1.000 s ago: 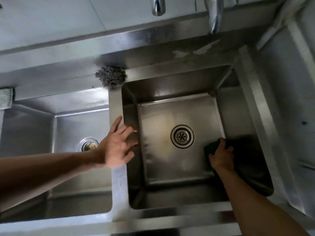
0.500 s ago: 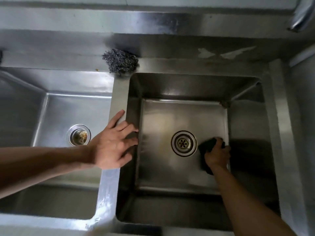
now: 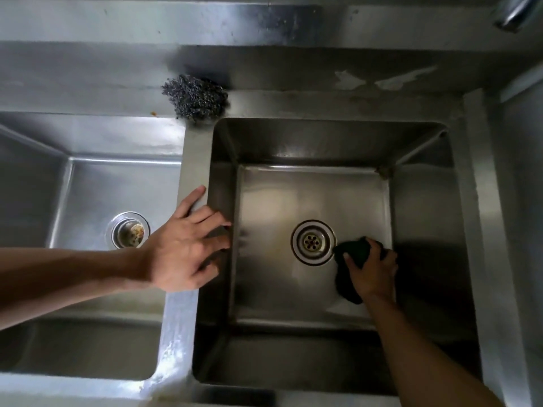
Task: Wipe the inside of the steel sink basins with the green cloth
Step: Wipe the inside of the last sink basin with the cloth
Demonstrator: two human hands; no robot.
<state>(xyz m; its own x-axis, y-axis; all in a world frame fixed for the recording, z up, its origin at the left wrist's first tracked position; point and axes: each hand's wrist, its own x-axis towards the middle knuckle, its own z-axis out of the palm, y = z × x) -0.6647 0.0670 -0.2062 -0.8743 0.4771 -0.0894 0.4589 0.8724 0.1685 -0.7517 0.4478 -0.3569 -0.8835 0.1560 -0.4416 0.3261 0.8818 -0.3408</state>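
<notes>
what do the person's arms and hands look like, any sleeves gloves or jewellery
Both forearms are bare as far as the frame shows: no sleeves in view. The left hand and right hand wear no gloves. No rings, watch or bracelet show on either wrist or on the fingers in view. The right arm lies in shadow, so small details there are hard to tell.

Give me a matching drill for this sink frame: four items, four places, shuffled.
Items:
1. green cloth
2. steel wool pad
3. left hand
4. food scraps

Places:
A. in the left basin's drain
B. on the divider between the basins
C. on the back ledge
D. on the right basin's floor, under the right hand

Pairs: 1-D, 2-C, 3-B, 4-A
</notes>
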